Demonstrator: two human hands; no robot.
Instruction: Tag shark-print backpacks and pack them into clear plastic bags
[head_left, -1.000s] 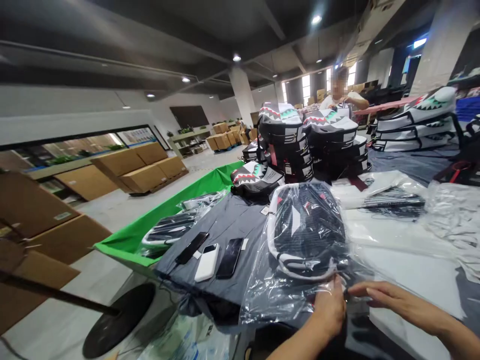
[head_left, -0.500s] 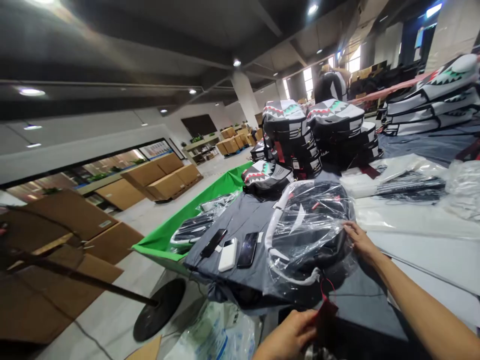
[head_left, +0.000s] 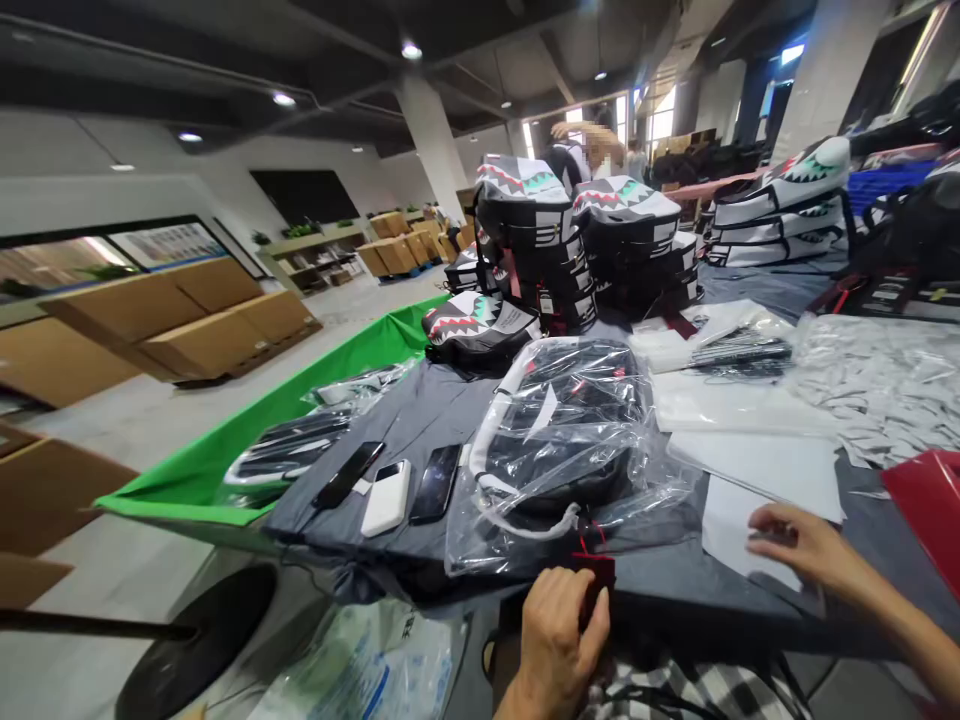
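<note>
Below the bagged backpack [head_left: 559, 450], left hand [head_left: 559, 640], fingers pinching a red tag [head_left: 596, 578] (string [head_left: 581, 543] attached). To its right, right hand [head_left: 806, 548], now off the plastic [head_left: 487, 540], fingers open on paper [head_left: 739, 535].

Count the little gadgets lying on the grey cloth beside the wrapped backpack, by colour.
Black phones: 2
White power bank: 1
Total: 3
</note>
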